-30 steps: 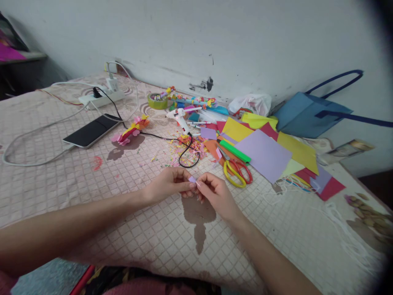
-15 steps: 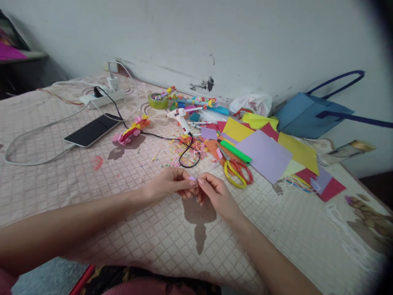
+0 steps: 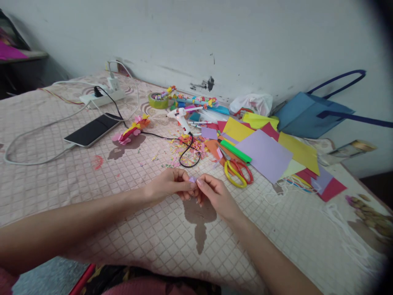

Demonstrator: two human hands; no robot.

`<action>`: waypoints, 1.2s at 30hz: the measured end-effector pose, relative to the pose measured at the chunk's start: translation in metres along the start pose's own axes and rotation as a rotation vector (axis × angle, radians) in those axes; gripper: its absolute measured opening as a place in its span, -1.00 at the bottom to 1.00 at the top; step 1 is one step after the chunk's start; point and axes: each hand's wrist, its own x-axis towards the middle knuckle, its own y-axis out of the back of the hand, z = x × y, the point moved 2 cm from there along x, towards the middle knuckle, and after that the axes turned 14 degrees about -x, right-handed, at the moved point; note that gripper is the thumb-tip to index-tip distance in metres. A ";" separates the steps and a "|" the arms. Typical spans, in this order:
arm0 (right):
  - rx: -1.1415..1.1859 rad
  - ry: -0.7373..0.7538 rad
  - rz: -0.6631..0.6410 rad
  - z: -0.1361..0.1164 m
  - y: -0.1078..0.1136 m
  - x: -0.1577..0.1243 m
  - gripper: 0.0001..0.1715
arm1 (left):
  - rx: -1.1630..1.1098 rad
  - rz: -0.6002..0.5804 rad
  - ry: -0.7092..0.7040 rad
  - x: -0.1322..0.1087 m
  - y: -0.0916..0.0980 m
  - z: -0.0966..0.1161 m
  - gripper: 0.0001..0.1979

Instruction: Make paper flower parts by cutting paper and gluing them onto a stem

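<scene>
A small piece of light purple paper (image 3: pixel 192 180) is pinched between my two hands, just above the patterned tablecloth (image 3: pixel 153 237). My left hand (image 3: pixel 172 183) has its thumb and fingers closed on the paper from the left. My right hand (image 3: pixel 213 189) grips it from the right, thumb and fingertips pressed together. Most of the piece is hidden by my fingertips. Beyond my right hand lie scissors (image 3: pixel 235 173) with one yellow and one red handle. Coloured paper scraps (image 3: pixel 196 149) are scattered past my fingertips.
A white glue gun (image 3: pixel 181 119) with a looping black cord stands behind the scraps. Purple sheets (image 3: pixel 265 153) and other coloured papers spread to the right, near a blue bag (image 3: pixel 311 114). Leftward are a paper flower piece (image 3: pixel 132 130), a phone (image 3: pixel 92 130) and a power strip (image 3: pixel 102 98).
My fingers have shifted slightly around the purple paper, and a little more of it shows between them. The things on the table have stayed put.
</scene>
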 end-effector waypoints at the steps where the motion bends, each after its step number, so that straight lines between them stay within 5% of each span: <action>1: -0.004 -0.004 0.001 0.000 0.000 0.000 -0.67 | 0.006 -0.007 -0.004 0.000 0.000 0.000 -0.72; 36: 0.010 -0.026 0.041 0.002 0.003 0.001 -0.71 | -0.148 -0.023 0.147 0.002 0.003 -0.001 -0.78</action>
